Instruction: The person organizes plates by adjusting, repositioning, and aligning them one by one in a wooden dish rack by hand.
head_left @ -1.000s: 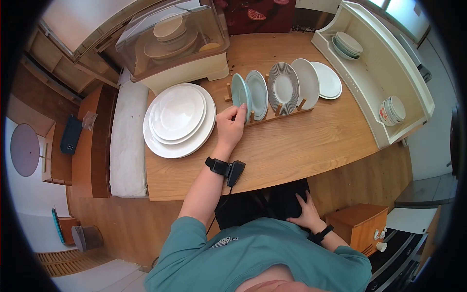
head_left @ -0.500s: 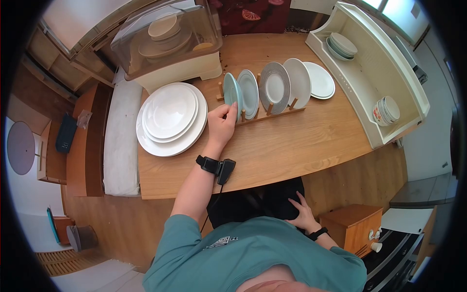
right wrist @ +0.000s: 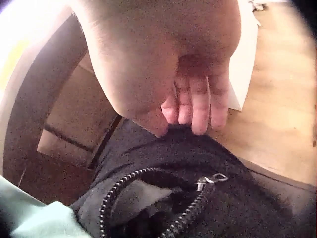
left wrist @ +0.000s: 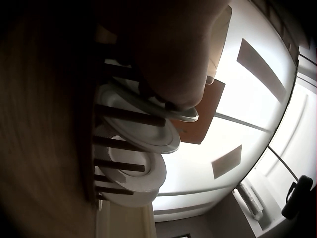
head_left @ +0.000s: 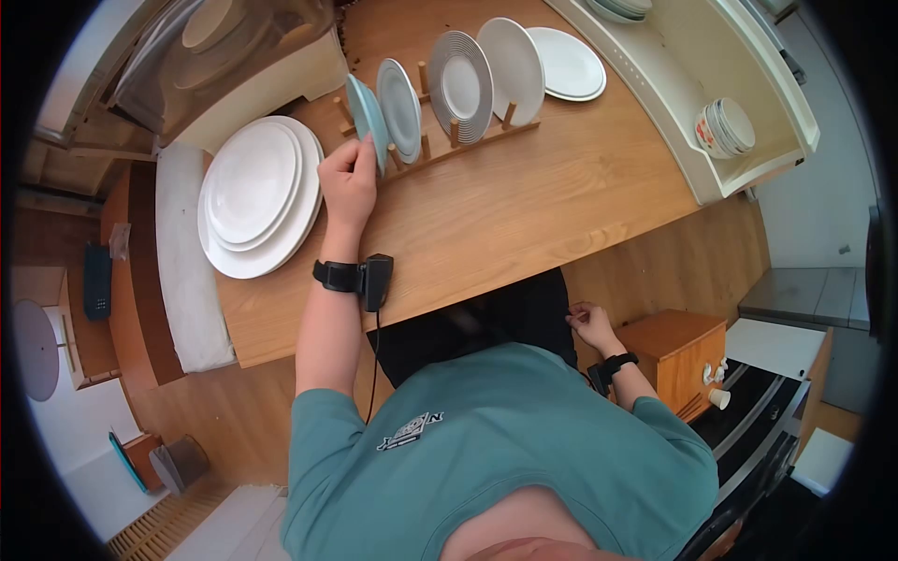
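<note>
In the head view my left hand pinches the near edge of a pale green plate that stands upright at the left end of a wooden plate rack. The left wrist view shows this hand with its fingertips at the rim of the plate. Beside it in the rack stand a pale blue plate, a grey ringed plate and a white plate. My right hand hangs beside the dark trousers, holding nothing, fingers loosely bent in the right wrist view.
Left of the rack lies a stack of large white plates. Behind it stands a cream dish box with a clear lid. More white plates lie flat beyond the rack's right end. A cream shelf unit holds bowls.
The head view has tilted and shifted, so the table sits higher and further left. My left hand stays at the green plate. My right hand has come off the thigh, its spread fingers drawn together.
</note>
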A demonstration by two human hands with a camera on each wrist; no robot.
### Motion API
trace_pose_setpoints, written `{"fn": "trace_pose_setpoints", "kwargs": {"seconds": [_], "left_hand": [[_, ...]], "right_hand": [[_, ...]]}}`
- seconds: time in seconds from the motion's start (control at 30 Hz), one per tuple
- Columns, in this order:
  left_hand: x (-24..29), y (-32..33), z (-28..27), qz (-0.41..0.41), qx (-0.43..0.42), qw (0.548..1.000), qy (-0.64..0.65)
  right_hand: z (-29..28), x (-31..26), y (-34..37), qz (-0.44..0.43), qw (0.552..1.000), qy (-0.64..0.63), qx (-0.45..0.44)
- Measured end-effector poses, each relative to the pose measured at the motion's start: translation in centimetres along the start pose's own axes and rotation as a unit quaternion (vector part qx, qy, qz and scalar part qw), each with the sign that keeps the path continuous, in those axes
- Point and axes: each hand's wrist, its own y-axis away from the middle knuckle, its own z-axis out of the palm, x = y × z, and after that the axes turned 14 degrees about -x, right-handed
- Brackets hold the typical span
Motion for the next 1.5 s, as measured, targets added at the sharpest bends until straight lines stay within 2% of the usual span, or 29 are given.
{"fn": "trace_pose_setpoints", "kwargs": {"seconds": [0.13,0.23,0.3,0.53,0.73,0.8,1.03,1.1,1.23,1.4,1.5], "left_hand": [[-0.1,-0.1,-0.1,-0.001,-0.009,1.000,-0.004],[0.0,0.0,-0.1,0.000,-0.013,1.000,0.000],[0.2,0.0,0.0,0.003,-0.011,1.000,-0.001],[0.0,0.0,0.0,0.005,-0.011,1.000,0.013],[-0.8,0.0,0.0,-0.001,-0.008,1.000,0.017],[-0.8,0.1,0.0,-0.005,-0.008,1.000,0.021],[-0.6,0.0,0.0,-0.002,-0.007,1.000,0.015],[-0.4,0.0,0.0,-0.005,-0.006,1.000,0.018],[-0.4,0.0,0.0,-0.010,-0.006,1.000,0.015],[-0.5,0.0,0.0,-0.009,-0.007,1.000,0.018],[-0.2,0.0,0.0,-0.011,-0.010,1.000,0.021]], "right_hand": [[0.1,-1.3,1.0,-0.010,0.999,-0.041,-0.016],[0.6,-1.9,0.8,-0.033,0.999,-0.026,-0.009],[0.5,-2.8,0.8,-0.079,0.997,0.001,-0.001],[0.0,-4.0,1.1,-0.068,0.997,-0.001,-0.021],[-0.5,-6.5,2.0,-0.047,0.995,0.043,-0.076],[-0.7,-7.2,2.1,-0.094,0.987,0.091,-0.093],[-0.4,-7.6,2.1,-0.102,0.978,0.148,-0.103],[-0.3,-7.7,2.3,-0.165,0.955,0.212,-0.128],[0.2,-8.7,2.8,-0.157,0.950,0.217,-0.158],[0.2,-8.4,3.8,-0.145,0.949,0.140,-0.242],[-0.1,-7.8,3.6,-0.157,0.945,0.123,-0.258]]}}
